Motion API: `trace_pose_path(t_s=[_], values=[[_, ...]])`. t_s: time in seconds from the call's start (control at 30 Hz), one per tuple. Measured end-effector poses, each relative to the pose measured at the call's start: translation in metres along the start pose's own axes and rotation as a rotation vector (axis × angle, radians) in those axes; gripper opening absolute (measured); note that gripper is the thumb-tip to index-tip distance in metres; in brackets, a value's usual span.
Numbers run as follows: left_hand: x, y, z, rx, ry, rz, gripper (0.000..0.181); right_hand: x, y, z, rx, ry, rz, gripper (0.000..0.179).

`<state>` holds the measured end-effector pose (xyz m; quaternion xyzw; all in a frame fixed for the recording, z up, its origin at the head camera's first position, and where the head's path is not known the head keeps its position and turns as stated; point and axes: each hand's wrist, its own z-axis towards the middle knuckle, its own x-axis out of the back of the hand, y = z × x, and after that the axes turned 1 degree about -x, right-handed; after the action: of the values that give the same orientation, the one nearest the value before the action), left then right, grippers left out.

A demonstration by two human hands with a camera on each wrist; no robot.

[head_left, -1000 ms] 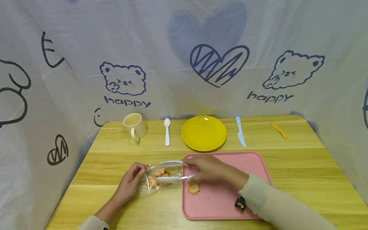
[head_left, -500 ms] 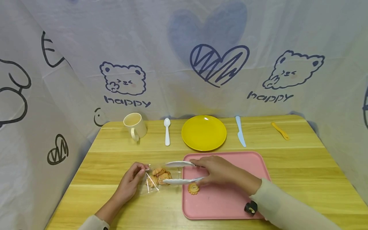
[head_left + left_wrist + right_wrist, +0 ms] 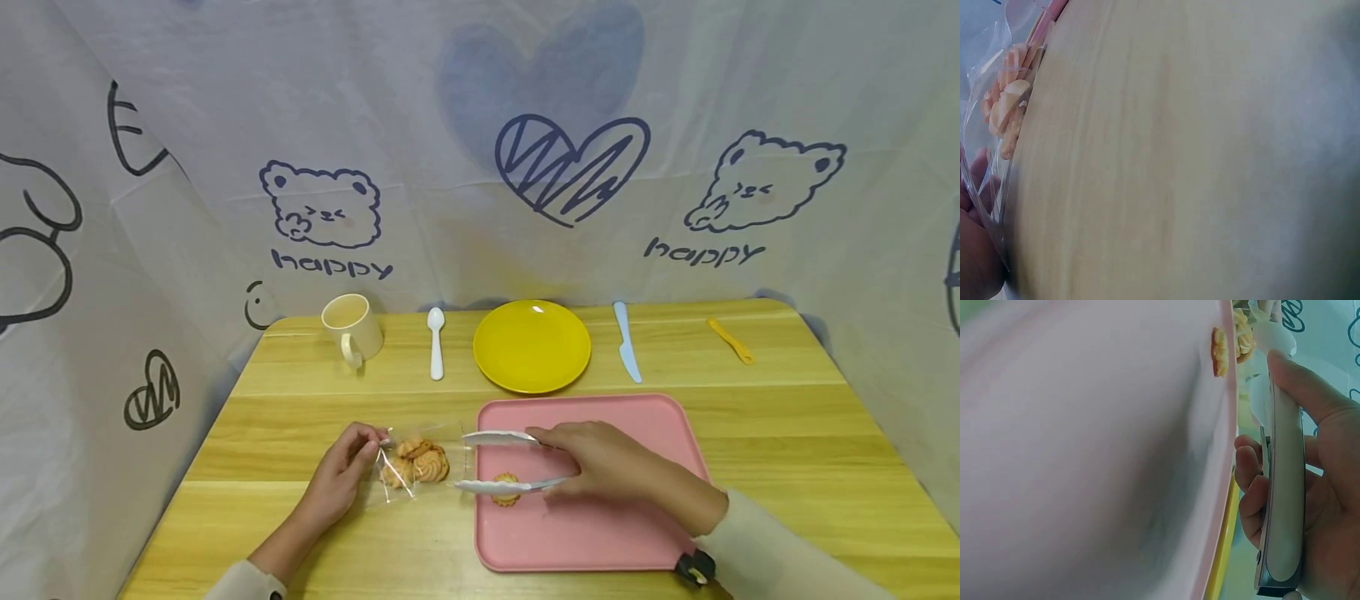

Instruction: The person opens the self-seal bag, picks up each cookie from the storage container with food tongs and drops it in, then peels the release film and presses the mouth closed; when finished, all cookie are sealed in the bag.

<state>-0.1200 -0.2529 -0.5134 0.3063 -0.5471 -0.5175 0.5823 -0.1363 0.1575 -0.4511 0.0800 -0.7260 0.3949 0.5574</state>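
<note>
Cookies [image 3: 431,465] may crumble, so we should squeeze gently: right grip [image 3: 615,458] curled round tongs [image 3: 501,437], left grip [image 3: 342,472] pinching plastic bag [image 3: 457,457].

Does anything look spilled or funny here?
Nothing looks broken or spilled. One cookie lies alone on the pink tray, while the other cookies sit together in the clear bag, so it looks a little left out.

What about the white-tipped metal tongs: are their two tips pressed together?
No, the head view shows the tongs with white tips apart, the pink rectangular tray visible between them.
</note>
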Motion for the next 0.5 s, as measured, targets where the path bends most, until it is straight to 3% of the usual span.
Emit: trace_pose_path(t_s=[0.5], values=[[0.001,-0.002,0.000,0.011,0.000,-0.004,0.015,-0.006,0.014,-0.035,-0.018,0.034,-0.021,0.083]])
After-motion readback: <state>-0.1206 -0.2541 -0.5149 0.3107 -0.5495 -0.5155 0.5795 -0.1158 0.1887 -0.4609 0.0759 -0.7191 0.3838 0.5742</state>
